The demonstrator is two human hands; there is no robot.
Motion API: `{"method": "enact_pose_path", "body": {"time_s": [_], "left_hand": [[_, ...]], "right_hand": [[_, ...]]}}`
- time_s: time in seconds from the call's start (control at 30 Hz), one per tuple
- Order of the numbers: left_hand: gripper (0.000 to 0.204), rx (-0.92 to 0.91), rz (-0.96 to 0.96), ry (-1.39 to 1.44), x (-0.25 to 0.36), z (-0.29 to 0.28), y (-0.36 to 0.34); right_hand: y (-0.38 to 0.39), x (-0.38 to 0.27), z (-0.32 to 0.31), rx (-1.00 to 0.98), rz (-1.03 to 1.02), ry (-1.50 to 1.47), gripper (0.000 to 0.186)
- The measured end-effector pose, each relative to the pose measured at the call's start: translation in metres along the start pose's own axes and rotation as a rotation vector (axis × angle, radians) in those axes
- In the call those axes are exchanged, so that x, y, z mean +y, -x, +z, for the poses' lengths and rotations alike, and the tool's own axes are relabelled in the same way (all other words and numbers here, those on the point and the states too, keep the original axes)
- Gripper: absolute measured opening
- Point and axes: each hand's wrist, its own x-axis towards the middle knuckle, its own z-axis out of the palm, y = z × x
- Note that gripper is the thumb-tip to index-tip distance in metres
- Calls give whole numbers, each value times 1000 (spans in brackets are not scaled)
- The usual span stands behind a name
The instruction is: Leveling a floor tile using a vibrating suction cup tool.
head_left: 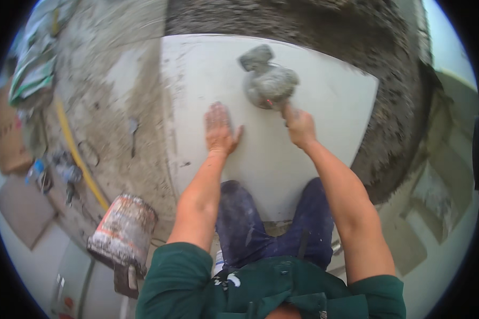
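Note:
A large pale floor tile (pixel 282 159) lies in front of me, its near edge by my knees. My left hand (pixel 220 130) is pressed flat on it, fingers stretched out, left of the middle. My right hand (pixel 300 126) is closed round the handle of a grey, mortar-caked tool that looks like a tile vibrator (pixel 273 85). Its rounded body has a disc-like base and a blocky end pointing away from me. The tool is over the far half of the tile; motion blur hides whether its base touches the surface.
Wet grey mortar (pixel 388 133) borders the tile at the far side and right. At left are a dirty bucket (pixel 125 228), a yellow strip (pixel 77 149), a small spoon-shaped tool (pixel 133 135), a cardboard box (pixel 9 133) and a white-green sack (pixel 34 69).

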Motion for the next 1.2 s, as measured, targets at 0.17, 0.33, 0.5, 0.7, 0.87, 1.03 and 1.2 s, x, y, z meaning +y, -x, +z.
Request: {"method": "enact_pose_path", "body": {"time_s": [0.17,0.33,0.5,0.7,0.87,1.03,1.2], "left_hand": [[92,45,-11,69,-11,-10,10],[93,40,-21,73,-11,-9,10],[95,33,-14,67,-11,-7,10],[95,-16,-22,21,-9,-9,10],[96,-29,-26,14,-10,-10,11],[96,-17,-22,20,-10,-9,10],[96,-1,-10,33,-11,-11,11]], "right_hand": [[12,-28,0,85,-230,-159,61],[10,-29,1,67,-166,-194,70],[10,-28,-1,34,-79,-242,71],[11,-26,-2,108,-246,-147,71],[14,-37,-7,-6,-2,-171,70],[12,-29,-4,42,-120,-226,70],[13,-35,-6,48,-155,-247,72]]}}
